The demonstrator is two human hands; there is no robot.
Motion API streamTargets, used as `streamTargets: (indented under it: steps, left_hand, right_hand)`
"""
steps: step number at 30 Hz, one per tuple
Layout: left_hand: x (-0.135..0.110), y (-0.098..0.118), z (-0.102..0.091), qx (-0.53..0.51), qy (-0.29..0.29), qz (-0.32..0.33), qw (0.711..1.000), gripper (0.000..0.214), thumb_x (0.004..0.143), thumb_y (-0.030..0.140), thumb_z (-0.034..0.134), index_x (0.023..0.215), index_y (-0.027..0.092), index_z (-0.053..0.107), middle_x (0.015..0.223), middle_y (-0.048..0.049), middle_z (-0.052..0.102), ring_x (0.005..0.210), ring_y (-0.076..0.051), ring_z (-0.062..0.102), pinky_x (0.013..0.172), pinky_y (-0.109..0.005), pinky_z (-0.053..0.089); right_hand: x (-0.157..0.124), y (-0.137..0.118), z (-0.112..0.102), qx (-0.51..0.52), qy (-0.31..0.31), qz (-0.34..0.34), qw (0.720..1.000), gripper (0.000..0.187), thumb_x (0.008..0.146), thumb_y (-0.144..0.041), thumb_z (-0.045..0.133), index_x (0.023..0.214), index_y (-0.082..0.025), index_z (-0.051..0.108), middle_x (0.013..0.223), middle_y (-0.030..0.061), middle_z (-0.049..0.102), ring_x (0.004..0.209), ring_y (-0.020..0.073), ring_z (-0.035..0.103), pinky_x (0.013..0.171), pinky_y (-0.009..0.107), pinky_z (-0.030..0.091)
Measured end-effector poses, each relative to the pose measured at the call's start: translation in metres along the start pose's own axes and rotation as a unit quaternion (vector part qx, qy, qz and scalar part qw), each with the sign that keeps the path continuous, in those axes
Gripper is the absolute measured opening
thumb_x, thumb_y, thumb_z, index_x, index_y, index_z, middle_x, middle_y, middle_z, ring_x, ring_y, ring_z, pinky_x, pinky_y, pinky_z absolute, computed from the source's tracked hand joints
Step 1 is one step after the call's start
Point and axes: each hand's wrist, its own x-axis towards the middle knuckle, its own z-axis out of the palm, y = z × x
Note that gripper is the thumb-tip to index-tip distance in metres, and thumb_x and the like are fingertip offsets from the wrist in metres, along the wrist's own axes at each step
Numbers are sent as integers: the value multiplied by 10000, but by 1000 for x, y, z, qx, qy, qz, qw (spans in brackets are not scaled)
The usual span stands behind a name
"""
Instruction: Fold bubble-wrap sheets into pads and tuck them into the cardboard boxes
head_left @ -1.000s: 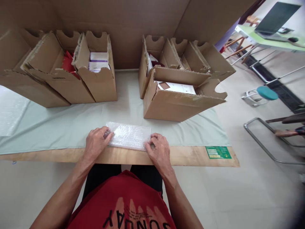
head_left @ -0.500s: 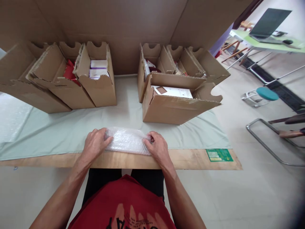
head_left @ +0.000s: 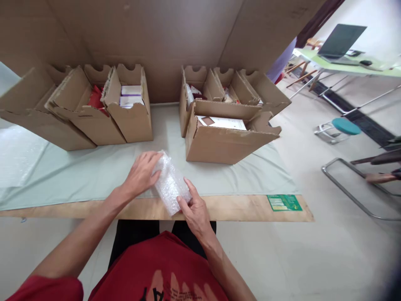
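A bubble-wrapped packet (head_left: 171, 184) is held just above the table's front edge, turned lengthwise away from me. My left hand (head_left: 142, 172) grips its far left end with fingers curled over the wrap. My right hand (head_left: 192, 207) holds the near end from below, thumb and fingers pinching it. What is inside the wrap is hidden.
A pale green cloth (head_left: 94, 171) covers the wooden table (head_left: 241, 207). Open cardboard boxes stand at the back left (head_left: 128, 119) and back right (head_left: 225, 140), holding small cartons and papers. A green sticker (head_left: 283, 202) lies on the table's right end. A stool (head_left: 343, 126) stands at right.
The packet lay flat and crosswise under both hands; now it is lifted and turned lengthwise. My left hand moved forward and right, my right hand drew back toward me.
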Motion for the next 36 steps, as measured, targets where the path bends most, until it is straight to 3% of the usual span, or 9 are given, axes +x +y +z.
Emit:
streamTargets:
  steps: [5, 8, 12, 17, 21, 24, 29, 32, 36]
  left_hand:
    - [-81, 39, 9, -104, -36, 89, 990, 521, 840, 142, 603, 1356, 186, 555, 1383, -143, 610, 1385, -326, 472, 1135, -513, 429]
    - [-99, 53, 22, -104, -31, 72, 991, 615, 800, 190, 679, 1393, 165, 516, 1371, -159, 616, 1355, -342, 503, 1132, -533, 431]
    - [-96, 55, 37, -85, 5, 59, 995, 590, 815, 218, 686, 1378, 191, 510, 1310, -150, 658, 1310, -344, 559, 1126, -568, 420]
    - [-96, 58, 39, -91, 36, 35, 995, 515, 836, 238, 674, 1327, 189, 526, 1270, -157, 694, 1294, -338, 598, 1137, -573, 404]
    - [-95, 61, 40, -106, 71, 9, 992, 363, 855, 122, 594, 1208, 206, 602, 1175, -118, 747, 1235, -302, 653, 1103, -537, 445]
    - [-90, 57, 40, -136, 99, 3, 986, 312, 861, 45, 520, 1094, 211, 646, 1038, -75, 784, 1136, -262, 707, 1062, -504, 481]
    - [-77, 46, 28, -172, 89, -7, 981, 199, 886, 100, 530, 949, 205, 687, 952, -72, 783, 969, -232, 733, 996, -464, 527]
    - [-70, 42, 22, -186, 62, -29, 980, 172, 901, 158, 530, 916, 205, 696, 933, -70, 774, 918, -223, 713, 932, -415, 550]
    - [-65, 40, 24, -205, 33, -137, 968, 233, 929, 283, 551, 1090, 205, 700, 879, -37, 750, 781, -178, 683, 746, -301, 555]
  right_hand:
    - [3, 6, -7, 45, -42, 17, 998, 666, 901, -363, 623, 1538, -243, 469, 649, -51, 542, 548, 132, 512, 543, 258, 452]
    - [0, 6, -7, 85, -60, 29, 994, 621, 910, -360, 616, 1508, -247, 495, 666, -54, 557, 564, 123, 561, 552, 244, 467]
    - [-4, 4, -3, 139, -42, 56, 988, 572, 904, -381, 628, 1446, -227, 529, 749, -44, 588, 581, 112, 621, 592, 252, 528]
    - [-5, -4, -1, 215, -41, 104, 970, 689, 901, -442, 651, 1495, -198, 401, 715, -37, 656, 550, 126, 642, 537, 229, 503]
    - [-7, -9, -7, 248, -46, 128, 959, 706, 911, -472, 638, 1502, -197, 370, 736, -19, 679, 567, 139, 660, 519, 224, 477]
    - [-9, -6, -22, 208, -57, 77, 973, 642, 898, -423, 654, 1467, -229, 428, 935, 39, 704, 677, 150, 691, 576, 254, 522]
    - [1, 3, -45, 8, -41, -55, 998, 670, 857, -237, 641, 1494, -283, 439, 1282, 108, 631, 819, 149, 658, 634, 273, 529]
    - [18, 4, -41, -26, -102, -76, 991, 678, 845, -244, 658, 1493, -272, 461, 1184, 72, 662, 730, 128, 620, 673, 282, 534]
    - [38, 5, -22, -40, -106, -51, 992, 359, 902, -353, 609, 1230, -213, 654, 778, -22, 613, 643, 134, 560, 625, 257, 480]
